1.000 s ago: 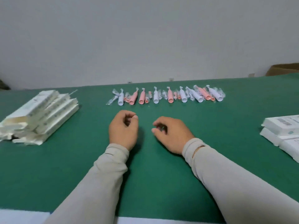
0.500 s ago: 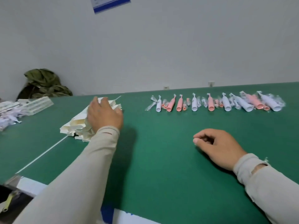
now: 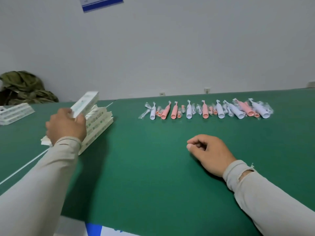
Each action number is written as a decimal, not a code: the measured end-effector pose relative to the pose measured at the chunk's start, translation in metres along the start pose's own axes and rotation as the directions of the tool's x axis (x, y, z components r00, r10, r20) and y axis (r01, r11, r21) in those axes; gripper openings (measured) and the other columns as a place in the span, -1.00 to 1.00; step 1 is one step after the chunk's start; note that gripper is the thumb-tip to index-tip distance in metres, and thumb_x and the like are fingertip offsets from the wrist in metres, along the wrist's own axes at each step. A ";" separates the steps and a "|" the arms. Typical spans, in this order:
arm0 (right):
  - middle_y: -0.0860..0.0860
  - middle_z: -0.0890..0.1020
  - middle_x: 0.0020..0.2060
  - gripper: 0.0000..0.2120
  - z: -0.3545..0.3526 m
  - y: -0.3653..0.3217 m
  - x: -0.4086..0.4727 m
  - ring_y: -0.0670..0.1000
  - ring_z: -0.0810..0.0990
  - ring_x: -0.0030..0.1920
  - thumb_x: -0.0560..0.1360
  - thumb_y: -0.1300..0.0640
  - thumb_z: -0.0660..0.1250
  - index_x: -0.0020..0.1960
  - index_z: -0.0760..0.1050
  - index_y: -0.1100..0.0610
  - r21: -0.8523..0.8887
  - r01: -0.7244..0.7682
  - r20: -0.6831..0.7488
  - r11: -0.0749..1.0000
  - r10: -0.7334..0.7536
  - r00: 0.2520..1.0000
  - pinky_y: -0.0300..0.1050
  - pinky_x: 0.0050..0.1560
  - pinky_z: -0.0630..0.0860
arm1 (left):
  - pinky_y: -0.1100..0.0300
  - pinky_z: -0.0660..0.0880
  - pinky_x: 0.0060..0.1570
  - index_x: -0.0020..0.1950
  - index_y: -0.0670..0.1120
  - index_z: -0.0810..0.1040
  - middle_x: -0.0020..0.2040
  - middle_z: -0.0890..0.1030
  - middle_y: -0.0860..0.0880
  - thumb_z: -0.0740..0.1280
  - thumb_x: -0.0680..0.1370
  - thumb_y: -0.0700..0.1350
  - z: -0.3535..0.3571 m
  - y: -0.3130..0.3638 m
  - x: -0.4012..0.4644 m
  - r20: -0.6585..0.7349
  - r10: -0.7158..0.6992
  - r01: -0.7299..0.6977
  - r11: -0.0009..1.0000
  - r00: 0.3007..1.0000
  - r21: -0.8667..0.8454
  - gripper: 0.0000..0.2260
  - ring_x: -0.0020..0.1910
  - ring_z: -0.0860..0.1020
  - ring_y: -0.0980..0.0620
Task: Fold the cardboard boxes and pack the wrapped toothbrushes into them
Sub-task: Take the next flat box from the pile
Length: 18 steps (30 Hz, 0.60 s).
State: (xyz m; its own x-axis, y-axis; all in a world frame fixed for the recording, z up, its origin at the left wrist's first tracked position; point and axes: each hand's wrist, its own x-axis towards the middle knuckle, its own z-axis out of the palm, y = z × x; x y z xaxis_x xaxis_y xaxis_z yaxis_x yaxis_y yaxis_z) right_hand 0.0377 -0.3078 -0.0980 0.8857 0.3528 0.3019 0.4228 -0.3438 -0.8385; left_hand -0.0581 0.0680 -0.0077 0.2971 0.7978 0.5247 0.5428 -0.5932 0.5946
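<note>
Both arms wear long beige sleeves (image 3: 42, 181), the right cuff (image 3: 238, 171) frayed.

Evenly and softly lit from overhead, with faint shadows pooled right of the left hand (image 3: 67, 124) and under the right hand (image 3: 210, 153), slight motion blur around the former, wide-angle bending toward the edges.

On the green counter (image 3: 144, 167), the left hand (image 3: 66, 126) grips one flat box (image 3: 85, 103) tilted up above the stack of flat boxes (image 3: 98, 122), while the right hand (image 3: 210, 155) rests loosely curled near a row of pink and white wrapped toothbrushes (image 3: 204, 110).
</note>
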 end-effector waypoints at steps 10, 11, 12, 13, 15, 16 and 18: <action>0.07 0.74 -0.08 -0.75 -0.021 -0.016 0.008 0.00 0.73 -0.14 0.65 -0.03 0.23 0.13 0.57 0.11 0.773 -0.135 -0.073 0.619 0.298 0.952 -0.14 -0.26 0.63 | 0.23 0.43 0.15 0.35 -0.01 0.42 0.20 0.49 0.03 0.44 0.50 -0.01 0.060 0.166 -0.218 0.285 0.676 -0.296 0.609 0.680 -0.736 -0.56 0.13 0.46 0.08; 0.07 0.74 -0.07 -0.76 -0.024 -0.014 0.009 0.00 0.73 -0.13 0.66 0.03 0.22 0.15 0.57 0.15 0.788 -0.129 -0.093 0.602 0.324 0.941 -0.15 -0.27 0.62 | 0.21 0.42 0.14 0.36 0.03 0.40 0.20 0.47 0.05 0.44 0.50 0.00 0.065 0.170 -0.230 0.307 0.692 -0.299 0.609 0.654 -0.735 -0.54 0.13 0.44 0.09; 0.07 0.74 -0.06 -0.78 -0.028 -0.012 0.009 0.01 0.73 -0.12 0.66 0.09 0.22 0.15 0.58 0.18 0.774 -0.137 -0.121 0.618 0.356 0.927 -0.15 -0.26 0.62 | 0.23 0.40 0.13 0.37 0.05 0.39 0.19 0.45 0.07 0.44 0.49 0.00 0.069 0.171 -0.237 0.326 0.707 -0.295 0.604 0.628 -0.740 -0.53 0.13 0.43 0.13; 0.07 0.74 -0.06 -0.79 -0.030 -0.009 0.010 0.02 0.73 -0.10 0.66 0.13 0.22 0.13 0.59 0.19 0.747 -0.156 -0.145 0.646 0.387 0.910 -0.11 -0.22 0.63 | 0.27 0.39 0.13 0.37 0.08 0.39 0.18 0.44 0.09 0.43 0.48 0.00 0.073 0.170 -0.242 0.344 0.723 -0.281 0.592 0.600 -0.755 -0.51 0.12 0.42 0.18; 0.08 0.74 -0.04 -0.79 -0.033 -0.004 0.013 0.10 0.72 -0.03 0.66 0.17 0.20 0.05 0.61 0.17 0.723 -0.189 -0.158 0.665 0.424 0.892 0.03 -0.04 0.65 | 0.40 0.38 0.12 0.33 0.11 0.39 0.18 0.48 0.12 0.41 0.43 0.03 0.077 0.163 -0.244 0.402 0.722 -0.127 0.557 0.564 -0.821 -0.51 0.11 0.46 0.27; 0.10 0.74 -0.03 -0.78 -0.033 -0.003 0.013 0.15 0.71 0.01 0.66 0.17 0.19 0.02 0.61 0.16 0.720 -0.199 -0.143 0.664 0.423 0.895 0.12 0.06 0.63 | 0.41 0.41 0.10 0.29 0.10 0.41 0.16 0.53 0.10 0.40 0.42 0.04 0.077 0.160 -0.242 0.444 0.683 0.030 0.527 0.580 -0.850 -0.55 0.09 0.50 0.28; 0.11 0.73 -0.02 -0.76 -0.031 -0.003 0.013 0.21 0.70 0.05 0.67 0.14 0.19 0.07 0.62 0.19 0.703 -0.220 -0.090 0.676 0.391 0.916 0.18 0.13 0.60 | 0.31 0.52 0.06 0.22 0.04 0.48 0.08 0.63 0.01 0.41 0.45 0.03 0.079 0.158 -0.233 0.547 0.551 0.352 0.424 0.631 -0.834 -0.64 0.01 0.59 0.19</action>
State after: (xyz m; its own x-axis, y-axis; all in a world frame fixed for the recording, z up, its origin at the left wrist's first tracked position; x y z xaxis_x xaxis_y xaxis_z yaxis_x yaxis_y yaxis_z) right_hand 0.0536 -0.3291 -0.0780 0.9938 0.1103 -0.0106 -0.0436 0.3017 -0.9524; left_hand 0.0205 -0.2029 -0.0847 0.9158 0.2356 0.3253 -0.3202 -0.0607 0.9454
